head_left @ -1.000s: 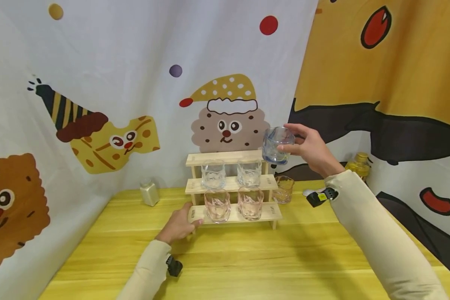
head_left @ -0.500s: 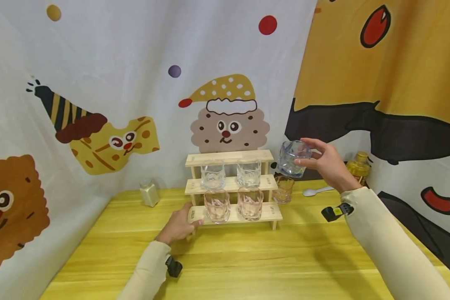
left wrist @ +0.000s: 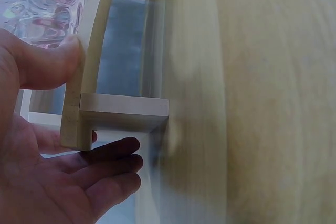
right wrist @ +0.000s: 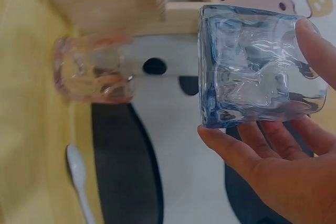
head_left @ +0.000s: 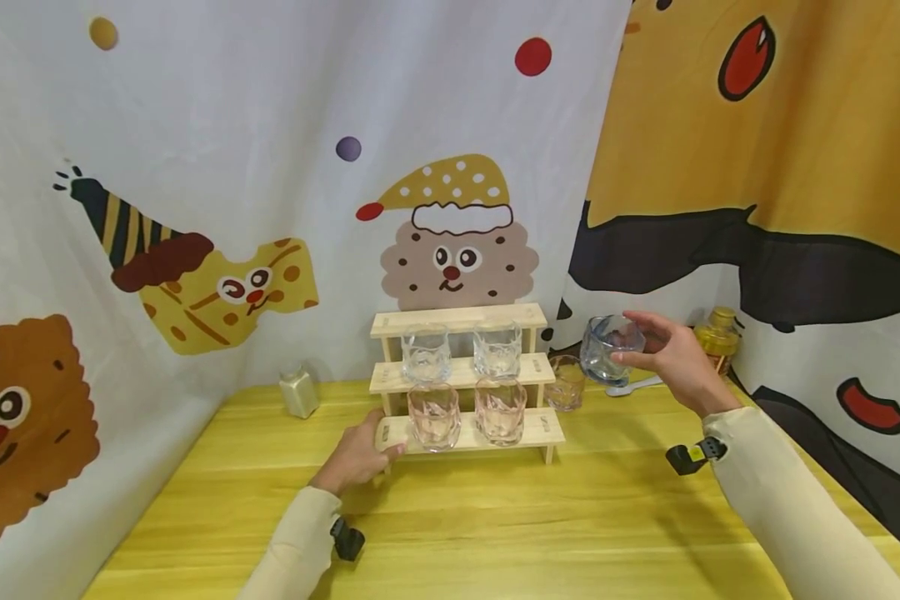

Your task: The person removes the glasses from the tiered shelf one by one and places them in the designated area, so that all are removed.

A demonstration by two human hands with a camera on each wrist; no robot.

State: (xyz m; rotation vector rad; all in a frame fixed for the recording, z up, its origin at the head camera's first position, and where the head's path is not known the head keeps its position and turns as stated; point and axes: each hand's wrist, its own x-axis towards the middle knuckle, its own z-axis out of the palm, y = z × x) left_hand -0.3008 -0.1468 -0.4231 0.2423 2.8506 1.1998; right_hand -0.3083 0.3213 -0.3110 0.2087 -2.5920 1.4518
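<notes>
1. Nearest, the table (head_left: 495, 525) spreads under everything, its front part lying between the two sleeves.
2. The left hand (head_left: 352, 454) grips the left end of the lowest step of the wooden stand (head_left: 461, 371), thumb on top and index finger at the underside (the other fingers reach out loosely beneath), presumably to steady it.
3. On that step stand the left pink glass (head_left: 434, 421) and right pink glass (head_left: 500, 414), side by side and probably spaced so neither knocks the other.
4. The right hand (head_left: 671, 360) grasps the blue glass (head_left: 607, 350) beyond the stand's right end, thumb and fingers on opposite sides of the wall, which likely keeps it from slipping. It seems raised, leaning slightly.
5. On the middle step, behind the pink pair, stand the left clear glass (head_left: 426, 354) and right clear glass (head_left: 497, 352); the stepped height leaves both rows visible.
6. A peach glass (head_left: 566, 385) stands just right of the stand, near a spoon (head_left: 633, 387).
7. Farther back: a yellow bottle (head_left: 717, 337), then the printed curtain (head_left: 270, 100).
</notes>
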